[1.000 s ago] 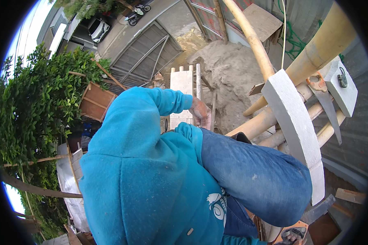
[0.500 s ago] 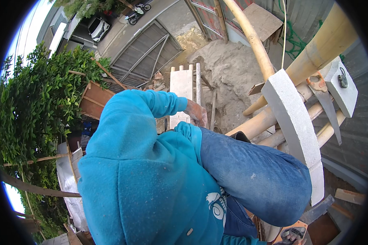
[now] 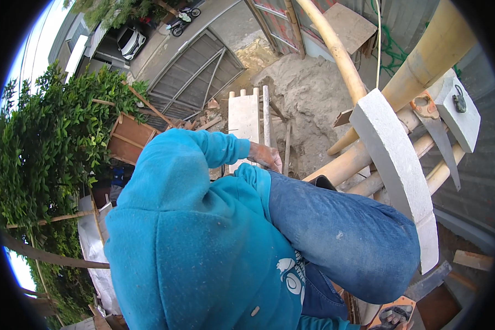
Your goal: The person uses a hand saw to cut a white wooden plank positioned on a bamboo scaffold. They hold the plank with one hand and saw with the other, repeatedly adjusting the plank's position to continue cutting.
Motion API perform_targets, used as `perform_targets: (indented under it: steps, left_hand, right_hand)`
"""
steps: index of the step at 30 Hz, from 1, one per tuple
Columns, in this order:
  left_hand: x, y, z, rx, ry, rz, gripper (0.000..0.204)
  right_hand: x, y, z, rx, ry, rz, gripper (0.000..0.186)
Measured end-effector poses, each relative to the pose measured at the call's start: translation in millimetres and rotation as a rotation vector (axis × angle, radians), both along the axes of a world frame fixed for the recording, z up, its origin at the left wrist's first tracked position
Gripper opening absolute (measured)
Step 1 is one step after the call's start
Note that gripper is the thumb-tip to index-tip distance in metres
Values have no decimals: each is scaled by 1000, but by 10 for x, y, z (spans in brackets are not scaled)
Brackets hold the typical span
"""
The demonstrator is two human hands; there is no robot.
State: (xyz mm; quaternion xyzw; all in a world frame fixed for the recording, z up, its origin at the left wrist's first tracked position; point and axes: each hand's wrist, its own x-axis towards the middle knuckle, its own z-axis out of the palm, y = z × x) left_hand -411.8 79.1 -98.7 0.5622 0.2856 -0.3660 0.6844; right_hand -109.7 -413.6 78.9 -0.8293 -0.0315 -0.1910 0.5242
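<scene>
My left hand (image 3: 266, 156) reaches out from a teal sleeve beside my bent, jeans-covered knee (image 3: 335, 231). Its fingers curl downward and look closed, but what they grip is hidden. It is nearest to the whitish plank (image 3: 244, 118) and the pale upright pole (image 3: 266, 113) alongside. Low at the right, partly cut off by the lower edge, my right hand (image 3: 395, 318) is closed around the dark handle of a flat orange hand float (image 3: 399, 301). Just right of my knee a thick, pale block (image 3: 393, 154) lies across bamboo poles.
A handsaw (image 3: 441, 140) with an orange handle lies by another pale block (image 3: 457, 113), which carries a small dark object. Thick bamboo (image 3: 429, 60) slants across the upper right. Below are a sand heap (image 3: 308, 99) and a metal gate (image 3: 195, 71); leafy branches (image 3: 49, 143) fill the left.
My left upper arm and shoulder have dropped slightly in view, baring more rubble behind them. My left hand stays beside my knee; my right hand and the float look nearly unchanged.
</scene>
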Motion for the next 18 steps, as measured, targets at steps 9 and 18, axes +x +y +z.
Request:
perform_targets:
  steps: [9, 18]
  left_hand:
    - [200, 490, 130, 266, 13, -28, 38]
    - [1552, 657, 535, 520, -360, 651, 96]
  right_hand:
    - [64, -274, 54, 96, 117, -102, 60]
    - [-47, -271, 138, 144, 215, -219, 57]
